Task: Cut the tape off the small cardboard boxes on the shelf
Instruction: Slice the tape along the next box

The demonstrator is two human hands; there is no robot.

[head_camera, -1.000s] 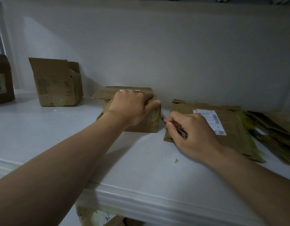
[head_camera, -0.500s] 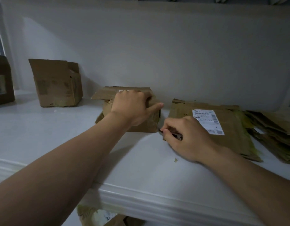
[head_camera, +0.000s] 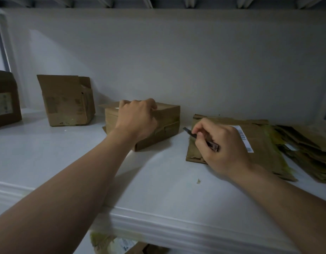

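A small taped cardboard box [head_camera: 167, 123] lies on the white shelf [head_camera: 158, 180] against the back wall. My left hand [head_camera: 136, 120] grips it from above, fingers curled over its top. The box is turned at an angle, its near corner pointing toward me. To its right my right hand [head_camera: 221, 143] holds a small dark cutter [head_camera: 190, 132], the blade pointing left toward the box, a short gap away. That hand hovers over a flattened box with a white label [head_camera: 259, 136].
An opened box [head_camera: 66, 101] stands at the back left, and a darker box [head_camera: 4, 99] sits at the far left edge. A pile of flattened cardboard [head_camera: 309, 147] lies at the right. A small scrap [head_camera: 198, 181] rests on the shelf. More cardboard shows below the shelf's front edge.
My left hand has turned the small box and shifted its grip onto the top. My right hand with the cutter has drawn back to the right, away from the box.
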